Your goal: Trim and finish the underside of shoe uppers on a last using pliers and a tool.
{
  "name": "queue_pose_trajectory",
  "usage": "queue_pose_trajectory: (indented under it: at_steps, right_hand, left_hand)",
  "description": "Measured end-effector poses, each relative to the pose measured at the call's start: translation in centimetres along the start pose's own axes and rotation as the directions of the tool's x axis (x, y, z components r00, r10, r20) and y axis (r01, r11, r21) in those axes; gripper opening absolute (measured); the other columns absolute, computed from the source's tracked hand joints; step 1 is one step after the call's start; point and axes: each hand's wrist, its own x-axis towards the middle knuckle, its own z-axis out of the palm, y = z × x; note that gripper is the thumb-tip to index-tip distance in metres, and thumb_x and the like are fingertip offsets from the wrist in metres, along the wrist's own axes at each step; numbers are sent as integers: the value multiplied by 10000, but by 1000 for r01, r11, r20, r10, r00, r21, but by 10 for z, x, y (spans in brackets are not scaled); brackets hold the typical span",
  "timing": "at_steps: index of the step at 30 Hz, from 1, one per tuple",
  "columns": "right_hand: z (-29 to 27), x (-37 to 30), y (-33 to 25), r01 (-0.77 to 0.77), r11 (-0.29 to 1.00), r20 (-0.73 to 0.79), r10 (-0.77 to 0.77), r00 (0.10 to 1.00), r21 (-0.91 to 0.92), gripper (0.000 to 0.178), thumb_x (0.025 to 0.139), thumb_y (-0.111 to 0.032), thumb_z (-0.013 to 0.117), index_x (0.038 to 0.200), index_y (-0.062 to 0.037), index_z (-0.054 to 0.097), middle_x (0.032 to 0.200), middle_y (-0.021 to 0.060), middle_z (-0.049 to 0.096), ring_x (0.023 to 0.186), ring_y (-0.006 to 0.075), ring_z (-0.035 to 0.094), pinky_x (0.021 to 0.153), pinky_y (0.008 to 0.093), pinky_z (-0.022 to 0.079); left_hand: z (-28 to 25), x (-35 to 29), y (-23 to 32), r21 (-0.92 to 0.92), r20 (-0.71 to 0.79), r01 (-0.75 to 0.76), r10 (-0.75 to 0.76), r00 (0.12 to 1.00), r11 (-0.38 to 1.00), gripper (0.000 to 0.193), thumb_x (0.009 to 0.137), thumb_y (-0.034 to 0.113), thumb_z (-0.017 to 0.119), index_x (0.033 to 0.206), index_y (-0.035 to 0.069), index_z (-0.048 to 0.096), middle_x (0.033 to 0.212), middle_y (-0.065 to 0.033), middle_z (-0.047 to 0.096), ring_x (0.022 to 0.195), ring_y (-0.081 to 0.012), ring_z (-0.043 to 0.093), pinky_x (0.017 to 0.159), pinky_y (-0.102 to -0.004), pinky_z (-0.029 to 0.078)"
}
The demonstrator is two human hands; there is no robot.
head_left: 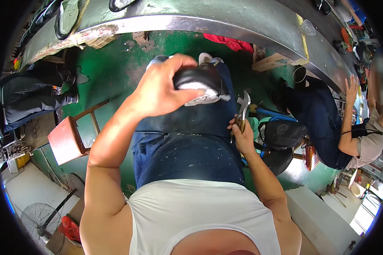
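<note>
1. Our left hand [161, 87] is raised over our lap and closed around a shoe [200, 85], gripping its black upper from the left side, with the white sole and toe end jutting out to the right of our fingers.
2. Our right hand [241, 135] sits lower, beside our right thigh, wrapped around the handles of a pair of metal pliers [241, 111]; the tool points upward, its head just to the right of the shoe and not touching it.
3. Both hands hang above our legs, which are covered by a dark blue apron [187, 148] flecked with pale spots, and our feet [204, 58] show beyond the shoe on the green floor [115, 72].
4. Ahead of us a long, curved metal table [208, 21] runs across the top of the view, with further shoes [66, 17] lying on it to the upper left.
5. To our left stands a small wooden stool with a reddish seat [66, 140], near our left elbow.
6. To our right a second person in dark trousers [323, 123] sits at the same table, one hand [351, 87] resting on its edge, well apart from our own hands.
7. Between that person and our right hand lies a dark bag [283, 134].
8. At lower left, on the pale floor, we see a fan's wire guard [36, 216].
</note>
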Motion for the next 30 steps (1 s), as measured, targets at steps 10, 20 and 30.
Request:
queue_pose_trajectory:
  at_steps: [10, 20, 30]
  right_hand:
    - [-8, 13, -57, -28, 945, 119, 70, 990, -327, 236, 980, -166, 573, 1143, 0, 612, 843, 95, 666, 782, 183, 655, 728, 323, 517]
    - [1, 46, -90, 509, 654, 460, -266, 847, -559, 330, 930, -179, 619, 1183, 28, 570, 1010, 242, 651, 898, 392, 649, 828, 422, 517]
    - [-1, 108, -188, -160, 615, 439, 698, 565, -772, 242, 985, -241, 588, 1034, -5, 611, 934, 91, 690, 842, 194, 677, 679, 377, 534]
  left_hand:
    - [105, 12, -131, -202, 301, 328, -260, 918, 923, 722, 829, 157, 792, 1440, -41, 463, 1202, -127, 686, 1051, -194, 648, 959, -329, 501]
    - [111, -31, -81, 125, -138, 195, -178, 974, 973, 179, 967, 155, 571, 932, 26, 691, 732, -231, 633, 732, -432, 649, 672, -503, 524]
    - [124, -26, -85, 22, -211, 351, -339, 917, 936, 379, 1033, 333, 514, 866, 30, 669, 783, -202, 665, 731, -383, 652, 684, -432, 524]
